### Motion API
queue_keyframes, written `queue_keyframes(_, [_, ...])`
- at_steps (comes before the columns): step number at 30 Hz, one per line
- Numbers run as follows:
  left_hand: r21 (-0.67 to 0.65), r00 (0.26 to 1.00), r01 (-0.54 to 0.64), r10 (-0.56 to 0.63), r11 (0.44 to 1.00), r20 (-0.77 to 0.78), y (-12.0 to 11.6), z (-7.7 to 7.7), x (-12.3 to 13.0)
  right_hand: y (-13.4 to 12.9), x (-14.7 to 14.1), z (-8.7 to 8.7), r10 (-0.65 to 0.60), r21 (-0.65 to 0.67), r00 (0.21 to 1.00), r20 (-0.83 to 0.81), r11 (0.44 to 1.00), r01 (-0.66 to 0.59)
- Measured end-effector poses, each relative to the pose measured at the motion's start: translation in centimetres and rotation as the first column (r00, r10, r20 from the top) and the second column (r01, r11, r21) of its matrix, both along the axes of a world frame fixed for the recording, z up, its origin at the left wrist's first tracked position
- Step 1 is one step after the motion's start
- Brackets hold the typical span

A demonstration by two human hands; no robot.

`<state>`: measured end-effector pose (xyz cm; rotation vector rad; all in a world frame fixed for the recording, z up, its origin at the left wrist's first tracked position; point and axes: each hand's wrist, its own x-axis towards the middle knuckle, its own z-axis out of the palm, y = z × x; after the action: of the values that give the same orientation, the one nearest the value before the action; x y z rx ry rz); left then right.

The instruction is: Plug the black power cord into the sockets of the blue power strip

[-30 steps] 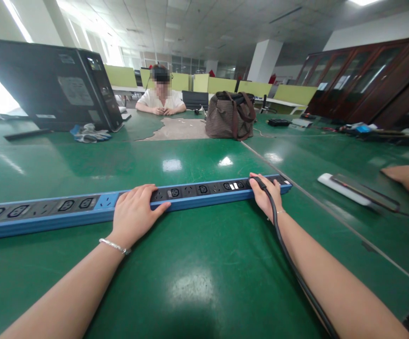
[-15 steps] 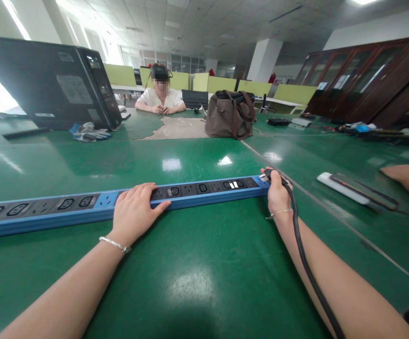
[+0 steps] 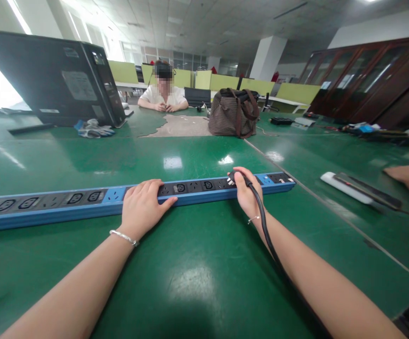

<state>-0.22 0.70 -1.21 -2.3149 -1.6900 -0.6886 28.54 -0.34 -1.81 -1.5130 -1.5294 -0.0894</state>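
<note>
A long blue power strip (image 3: 66,215) with black and blue socket panels lies across the green table in front of me. My left hand (image 3: 141,205) grips it near the middle, fingers over the top and thumb along the front side. In my right hand (image 3: 248,195) is a black power plug (image 3: 233,177), its metal prongs bare and pointing left, just over the sockets on the strip's right part. Whether the prongs touch the strip I cannot tell. From the plug a black cable (image 3: 266,230) runs back along my right forearm.
A black computer tower (image 3: 80,84) stands at the back left, with gloves (image 3: 93,129) before it. A brown bag (image 3: 230,113) sits farther back. Another person (image 3: 164,96) sits opposite. At right lie a white bar-shaped object (image 3: 343,186) and another person's hand (image 3: 402,175).
My right hand has moved left along the strip with the plug, away from the blue socket near its right end. My left hand keeps its hold. The view has shifted slightly.
</note>
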Motion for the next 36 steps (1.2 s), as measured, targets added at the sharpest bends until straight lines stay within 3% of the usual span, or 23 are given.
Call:
queue_keyframes(4, [-0.005,1.0,0.004,-0.004,1.0,0.007,-0.1,0.0,0.1,0.0,-1.8,0.7,-0.003,-0.082,0.998,-0.064,0.997,-0.002])
queue_keyframes(9, [-0.006,1.0,0.011,-0.011,1.0,0.026,-0.1,0.1,0.1,0.3,-2.3,0.6,-0.036,-0.143,0.999,0.024,0.989,0.039])
queue_keyframes(20, [-0.014,0.999,0.022,-0.021,1.0,0.049,0.0,0.0,0.1,0.3,-2.5,0.4,-0.069,-0.147,0.994,0.08,0.986,0.08])
queue_keyframes(30, [-0.021,0.999,0.019,-0.018,1.0,0.043,0.0,0.1,0.0,0.4,-2.8,0.6,-0.053,-0.088,0.92,0.387,0.992,0.094])
queue_keyframes(36, [-0.027,0.998,0.03,-0.029,0.999,0.062,-0.1,0.2,0.0,-0.1,-2.5,-0.2,0.013,-0.08,0.941,0.337,0.997,0.015])
